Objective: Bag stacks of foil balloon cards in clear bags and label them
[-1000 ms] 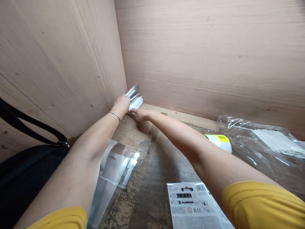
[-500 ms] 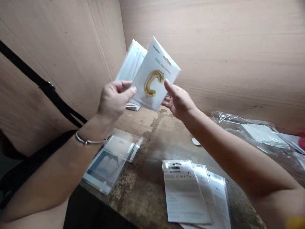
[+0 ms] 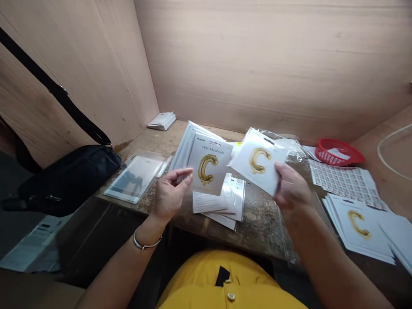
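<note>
My left hand (image 3: 172, 193) is closed on a small fan of foil balloon packets (image 3: 210, 165), pinching the lower left edge between thumb and fingers. The front card shows a gold letter C. My right hand (image 3: 292, 189) grips another foil balloon packet (image 3: 259, 161) by its right side, tilted and also printed with a gold C. A narrow gap separates the two near their facing edges. Beneath them, several clear-wrapped packets (image 3: 219, 204) lie overlapping on the worn table, backs up.
Clear plastic sleeves (image 3: 133, 178) lie left, beside a dark bag (image 3: 71, 176). A card stack (image 3: 162, 121) stands in the back corner. At right are a red basket (image 3: 339, 152), sticker sheets (image 3: 346, 180) and more C cards (image 3: 360, 227). Wooden panels (image 3: 257, 64) enclose the table.
My right hand has moved right with one packet, apart from the fan in my left hand. The view has shifted, bringing the basket, sticker sheets and yellow clothing into sight.
</note>
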A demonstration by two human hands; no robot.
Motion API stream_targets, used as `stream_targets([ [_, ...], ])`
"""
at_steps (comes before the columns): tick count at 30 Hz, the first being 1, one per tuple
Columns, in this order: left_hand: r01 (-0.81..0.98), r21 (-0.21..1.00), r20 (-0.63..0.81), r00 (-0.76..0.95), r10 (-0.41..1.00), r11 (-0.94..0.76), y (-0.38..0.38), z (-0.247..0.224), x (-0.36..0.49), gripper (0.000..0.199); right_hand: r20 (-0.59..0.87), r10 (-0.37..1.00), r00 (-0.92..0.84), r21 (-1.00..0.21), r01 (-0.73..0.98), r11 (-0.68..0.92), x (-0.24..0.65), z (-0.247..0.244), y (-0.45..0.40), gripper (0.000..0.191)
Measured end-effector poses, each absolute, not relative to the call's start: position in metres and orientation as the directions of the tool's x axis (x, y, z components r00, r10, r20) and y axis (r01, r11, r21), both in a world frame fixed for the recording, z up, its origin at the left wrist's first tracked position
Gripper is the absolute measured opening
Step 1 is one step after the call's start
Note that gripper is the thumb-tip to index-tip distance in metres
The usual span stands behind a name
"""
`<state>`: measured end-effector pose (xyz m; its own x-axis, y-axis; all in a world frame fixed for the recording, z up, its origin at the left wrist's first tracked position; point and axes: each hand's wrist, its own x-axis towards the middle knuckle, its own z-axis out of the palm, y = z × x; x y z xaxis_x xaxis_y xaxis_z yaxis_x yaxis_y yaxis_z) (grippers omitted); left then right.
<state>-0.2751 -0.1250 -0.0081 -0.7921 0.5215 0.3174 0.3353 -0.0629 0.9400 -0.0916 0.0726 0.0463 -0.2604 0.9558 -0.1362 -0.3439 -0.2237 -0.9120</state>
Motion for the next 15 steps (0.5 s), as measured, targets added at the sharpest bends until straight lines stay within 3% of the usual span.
stream_targets([
  [2, 0.672, 0.740, 0.566, -0.643, 0.516, 0.026, -0.128, -0.010, -0.262, 0.018, -0.268, 0.946, -0.181, -0.857, -0.404, -0.320, -0.064, 0.048, 0.066, 0.017],
  [4, 0.920, 0.392, 0.766, -0.340, 0.545, 0.024, -0.129, -0.012, -0.249, 0.020, -0.343, 0.925, -0.164, -0.819, -0.430, -0.380, -0.045, 0.047, 0.053, 0.022],
  [5, 0.973, 0.230, 0.811, -0.185, 0.555, -0.010, -0.129, -0.011, -0.244, 0.021, -0.368, 0.913, -0.177, -0.801, -0.437, -0.408, -0.038, 0.046, 0.044, 0.024],
  [7, 0.996, 0.019, 0.828, 0.032, 0.560, -0.085, -0.128, -0.009, -0.235, 0.022, -0.409, 0.879, -0.246, -0.763, -0.437, -0.477, -0.028, 0.044, 0.028, 0.026],
  [10, 0.989, -0.110, 0.801, 0.145, 0.581, -0.095, -0.122, -0.002, -0.231, 0.022, -0.464, 0.825, -0.322, -0.699, -0.439, -0.564, -0.019, 0.047, 0.011, 0.030],
  [15, 0.962, -0.249, 0.706, 0.257, 0.660, -0.107, -0.110, 0.003, -0.231, 0.023, -0.387, 0.881, -0.272, -0.711, -0.521, -0.473, -0.011, 0.046, 0.009, 0.028],
])
